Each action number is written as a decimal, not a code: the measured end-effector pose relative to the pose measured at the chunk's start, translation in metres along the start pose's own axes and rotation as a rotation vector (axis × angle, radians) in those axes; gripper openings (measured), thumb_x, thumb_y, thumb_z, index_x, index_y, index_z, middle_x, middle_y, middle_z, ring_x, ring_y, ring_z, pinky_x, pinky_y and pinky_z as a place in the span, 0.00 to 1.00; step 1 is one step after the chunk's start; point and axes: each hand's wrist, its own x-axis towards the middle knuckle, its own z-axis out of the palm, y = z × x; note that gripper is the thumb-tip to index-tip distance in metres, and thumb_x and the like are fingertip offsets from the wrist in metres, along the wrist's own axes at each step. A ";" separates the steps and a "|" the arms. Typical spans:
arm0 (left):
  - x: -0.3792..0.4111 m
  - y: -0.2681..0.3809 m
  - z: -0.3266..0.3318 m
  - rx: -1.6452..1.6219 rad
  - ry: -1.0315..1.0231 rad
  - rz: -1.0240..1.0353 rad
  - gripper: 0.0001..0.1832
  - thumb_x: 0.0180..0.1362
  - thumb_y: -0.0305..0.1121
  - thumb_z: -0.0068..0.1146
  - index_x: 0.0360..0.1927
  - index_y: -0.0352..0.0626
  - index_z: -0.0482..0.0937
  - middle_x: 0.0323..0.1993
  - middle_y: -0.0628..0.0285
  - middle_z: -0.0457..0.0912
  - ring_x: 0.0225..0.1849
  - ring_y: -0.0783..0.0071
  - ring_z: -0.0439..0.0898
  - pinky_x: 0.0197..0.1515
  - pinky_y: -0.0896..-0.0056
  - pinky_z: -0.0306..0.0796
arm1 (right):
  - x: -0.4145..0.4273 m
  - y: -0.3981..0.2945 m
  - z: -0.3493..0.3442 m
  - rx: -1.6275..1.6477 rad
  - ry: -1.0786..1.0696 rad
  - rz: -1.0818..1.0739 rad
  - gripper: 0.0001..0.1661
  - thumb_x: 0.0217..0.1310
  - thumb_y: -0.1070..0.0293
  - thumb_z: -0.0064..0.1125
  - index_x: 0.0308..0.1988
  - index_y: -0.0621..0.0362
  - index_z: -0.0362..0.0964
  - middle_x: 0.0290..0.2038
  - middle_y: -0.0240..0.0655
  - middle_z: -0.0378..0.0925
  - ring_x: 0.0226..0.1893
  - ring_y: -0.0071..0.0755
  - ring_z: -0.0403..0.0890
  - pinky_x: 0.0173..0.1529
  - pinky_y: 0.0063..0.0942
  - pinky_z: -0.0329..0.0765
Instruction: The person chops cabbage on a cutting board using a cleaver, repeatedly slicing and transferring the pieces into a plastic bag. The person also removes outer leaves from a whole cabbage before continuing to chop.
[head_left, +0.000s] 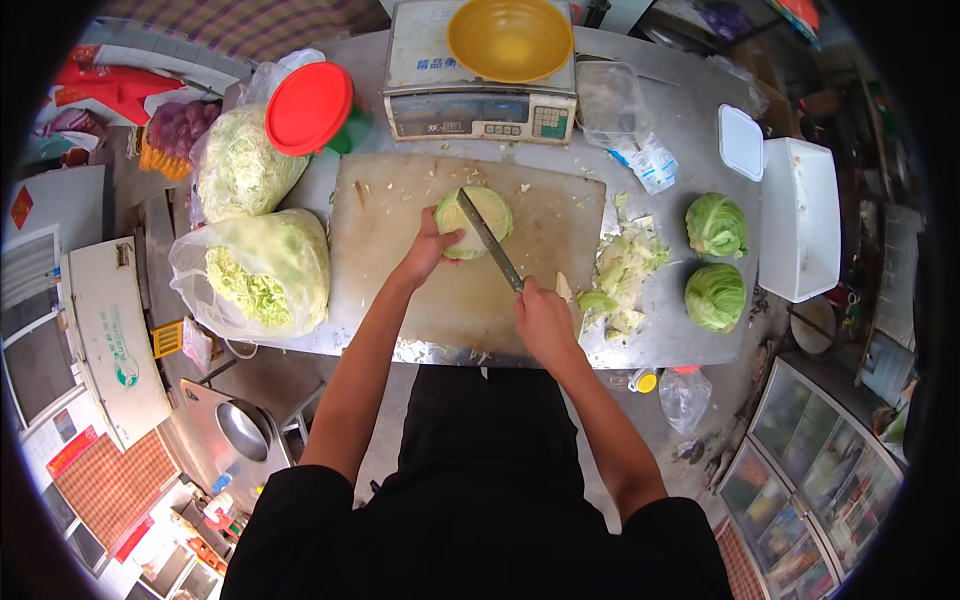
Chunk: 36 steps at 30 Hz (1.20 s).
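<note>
A cut cabbage piece (487, 210), its pale face upward, rests on a worn cutting board (442, 307). My left hand (433, 244) grips its left edge, thumb on top. The handle of a long kitchen knife (491, 241) is in my right hand (544, 315), with the blade lying across the cabbage's face; whether it has cut in cannot be told. Cabbage trimmings (626, 274) lie right of the board, and beyond them sit two whole cabbages, one (716, 225) behind the other (715, 297). On the left stand two plastic bags of shredded cabbage, one farther (247, 165), one nearer (262, 277).
Behind the board stands a weighing scale (480, 112) bearing a yellow bowl (510, 41). A red-lidded container (310, 109) is at the back left. Rightward are a clear plastic tub (615, 101), a white lid (741, 142) and a white foam box (801, 217) at the metal table's side.
</note>
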 end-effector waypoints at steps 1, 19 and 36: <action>0.001 -0.002 -0.002 -0.004 -0.002 0.004 0.34 0.67 0.33 0.61 0.69 0.43 0.53 0.55 0.50 0.77 0.43 0.59 0.85 0.35 0.61 0.82 | 0.004 0.000 0.006 0.003 0.002 -0.005 0.08 0.66 0.73 0.56 0.40 0.67 0.70 0.27 0.60 0.80 0.30 0.68 0.83 0.36 0.58 0.79; -0.055 -0.013 0.005 0.611 0.168 0.286 0.41 0.51 0.35 0.76 0.64 0.36 0.63 0.58 0.42 0.78 0.55 0.49 0.82 0.57 0.56 0.77 | -0.047 0.057 0.049 -0.096 -0.135 0.168 0.11 0.59 0.72 0.56 0.39 0.69 0.77 0.31 0.58 0.83 0.33 0.66 0.86 0.40 0.55 0.83; -0.071 -0.037 0.032 0.889 0.148 0.449 0.37 0.54 0.38 0.66 0.64 0.30 0.66 0.54 0.40 0.68 0.56 0.38 0.72 0.60 0.48 0.70 | -0.053 0.000 0.101 -0.045 0.100 0.261 0.07 0.58 0.77 0.56 0.39 0.66 0.73 0.31 0.58 0.83 0.32 0.63 0.87 0.38 0.53 0.84</action>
